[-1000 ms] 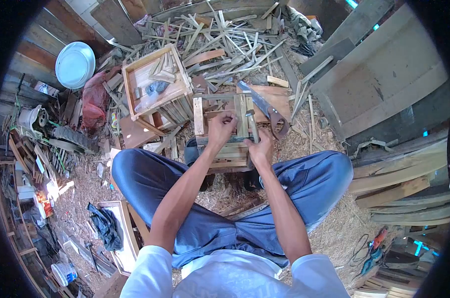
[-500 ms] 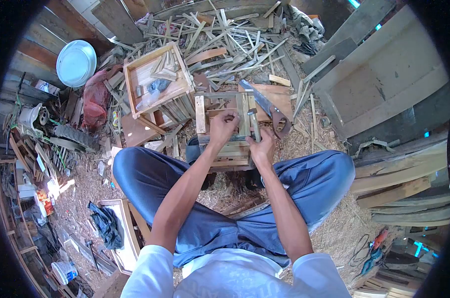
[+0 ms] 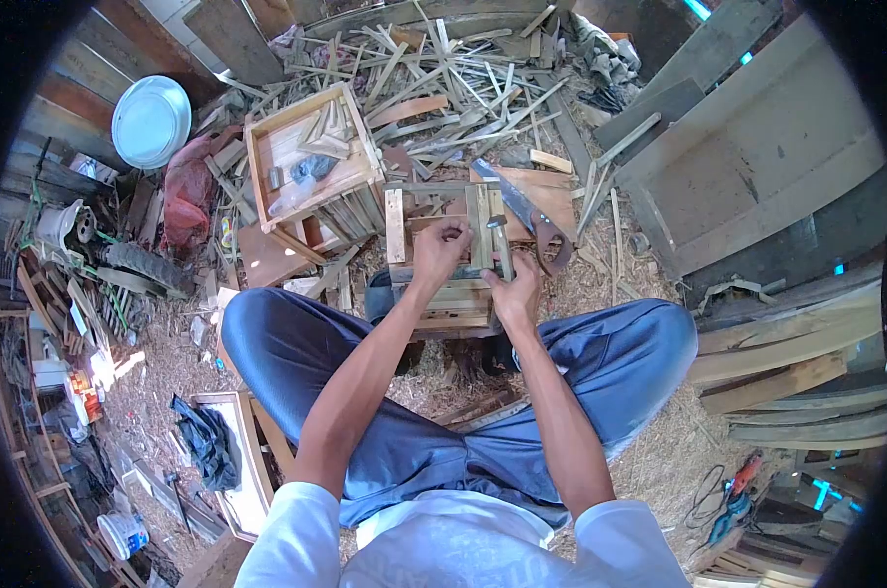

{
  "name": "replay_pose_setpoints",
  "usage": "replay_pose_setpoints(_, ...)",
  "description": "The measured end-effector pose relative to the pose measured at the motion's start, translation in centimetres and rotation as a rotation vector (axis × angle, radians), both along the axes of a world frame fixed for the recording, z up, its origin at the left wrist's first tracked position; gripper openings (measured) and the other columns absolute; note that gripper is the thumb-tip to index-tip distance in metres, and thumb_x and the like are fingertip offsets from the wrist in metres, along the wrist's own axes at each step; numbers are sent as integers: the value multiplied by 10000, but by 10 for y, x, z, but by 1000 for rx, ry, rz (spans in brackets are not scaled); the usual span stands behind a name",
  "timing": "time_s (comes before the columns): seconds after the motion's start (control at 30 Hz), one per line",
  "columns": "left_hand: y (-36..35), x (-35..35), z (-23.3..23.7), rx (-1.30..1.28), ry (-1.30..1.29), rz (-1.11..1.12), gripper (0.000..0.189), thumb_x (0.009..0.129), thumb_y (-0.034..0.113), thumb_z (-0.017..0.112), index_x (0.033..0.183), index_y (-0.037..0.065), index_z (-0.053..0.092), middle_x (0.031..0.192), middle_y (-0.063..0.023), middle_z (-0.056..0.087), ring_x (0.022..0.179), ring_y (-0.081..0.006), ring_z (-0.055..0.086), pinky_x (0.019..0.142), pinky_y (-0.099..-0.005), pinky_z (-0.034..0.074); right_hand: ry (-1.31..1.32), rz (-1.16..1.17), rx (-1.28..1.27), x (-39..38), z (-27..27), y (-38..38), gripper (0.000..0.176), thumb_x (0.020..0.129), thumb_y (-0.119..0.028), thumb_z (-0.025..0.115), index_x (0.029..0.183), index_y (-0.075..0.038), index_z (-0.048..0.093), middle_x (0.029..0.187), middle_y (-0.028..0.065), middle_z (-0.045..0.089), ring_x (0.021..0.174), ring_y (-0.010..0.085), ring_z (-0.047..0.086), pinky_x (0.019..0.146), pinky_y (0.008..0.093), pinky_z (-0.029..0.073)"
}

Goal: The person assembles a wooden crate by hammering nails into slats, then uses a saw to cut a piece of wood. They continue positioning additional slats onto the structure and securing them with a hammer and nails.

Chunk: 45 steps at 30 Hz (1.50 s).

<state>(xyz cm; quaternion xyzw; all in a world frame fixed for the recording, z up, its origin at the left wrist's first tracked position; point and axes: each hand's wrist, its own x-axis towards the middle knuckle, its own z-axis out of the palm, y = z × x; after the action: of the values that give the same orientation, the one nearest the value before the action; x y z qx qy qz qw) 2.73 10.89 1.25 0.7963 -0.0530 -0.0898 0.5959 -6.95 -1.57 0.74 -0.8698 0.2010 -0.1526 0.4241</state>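
A slatted wooden frame (image 3: 453, 294) stands between my knees. My left hand (image 3: 441, 250) is over its upper left part, the fingers curled together in a pinch; whatever they hold is too small to make out. My right hand (image 3: 517, 291) is wrapped round the handle of a hammer (image 3: 500, 235) at the frame's right side, with the hammer head pointing away from me. Just beyond, to the right, a handsaw (image 3: 515, 201) with a brown handle lies on a flat board (image 3: 551, 192).
An open wooden box (image 3: 260, 167) with small blocks and plastic bags stands at the left. Scrap sticks (image 3: 453, 83) are piled behind. A large panel (image 3: 757, 157) leans at the right, above curved boards (image 3: 796, 333). A black bag (image 3: 206, 441) lies lower left.
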Motion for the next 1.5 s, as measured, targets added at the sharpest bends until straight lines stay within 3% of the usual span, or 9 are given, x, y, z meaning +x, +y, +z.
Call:
replay_pose_setpoints(0.07, 0, 0, 0, -116, 151, -4, 149, 862, 117, 668, 903, -27, 675, 724, -59, 682, 603, -92, 617, 543, -263, 520, -16, 0, -18, 0, -3, 0, 376, 653, -96, 814, 996, -21, 681, 1017, 171, 633, 964, 361, 614, 864, 415, 487)
replay_pose_setpoints(0.3, -1, 1, -4, -181, 191, 8, 153, 859, 113, 671, 910, -31, 675, 729, -61, 683, 609, -101, 631, 539, -262, 517, -7, -12, -3, 0, 3, 2, 382, 645, -95, 819, 994, -20, 684, 1032, 175, 634, 979, 354, 612, 874, 411, 484)
replay_pose_setpoints(0.47, 0, 1, -5, -41, 63, 5, 136, 852, 103, 673, 893, -26, 674, 740, -66, 690, 612, -101, 632, 541, -268, 525, 9, -8, 26, 0, 5, 2, 380, 652, -91, 817, 1000, -17, 684, 1038, 170, 632, 981, 347, 611, 874, 401, 485)
replay_pose_setpoints(0.7, -1, 0, -5, -129, 146, 25, 156, 850, 133, 681, 891, -17, 673, 719, -74, 687, 609, -97, 629, 556, -273, 508, 32, 8, 23, 0, 5, 1, 376, 667, -90, 804, 1009, 0, 679, 1046, 179, 632, 987, 354, 608, 883, 409, 478)
replay_pose_setpoints(0.77, 0, 0, -4, -29, 0, -3, 159, 858, 142, 673, 901, -11, 669, 709, -73, 683, 588, -99, 624, 551, -272, 495, 36, 12, 18, 0, 8, 1, 374, 669, -92, 802, 1009, 3, 678, 1047, 181, 632, 988, 356, 607, 885, 411, 476)
replay_pose_setpoints(1.27, 0, -1, -8, -79, 34, 2, 169, 851, 160, 670, 900, -2, 667, 701, -78, 681, 575, -123, 636, 544, -274, 486, -1, 24, 1, -1, 14, 3, 377, 683, -110, 787, 1025, 2, 673, 1051, 190, 629, 1014, 363, 595, 912, 416, 466)
replay_pose_setpoints(1.37, 0, 7, -33, -69, 25, -29, 163, 855, 164, 668, 905, 9, 669, 698, -80, 680, 565, -128, 636, 542, -273, 486, 47, 45, 13, -2, 10, 0, 353, 689, -71, 756, 1020, 10, 665, 1054, 186, 622, 1018, 364, 592, 915, 417, 466)
replay_pose_setpoints(1.5, 2, 3, -15, 7, -41, -33, 178, 852, 180, 673, 915, 14, 668, 700, -80, 681, 581, -142, 645, 558, -284, 490, 27, 82, -14, -4, 8, -5, 332, 684, -16, 704, 1009, 21, 651, 1058, 191, 615, 1012, 372, 591, 913, 412, 468)
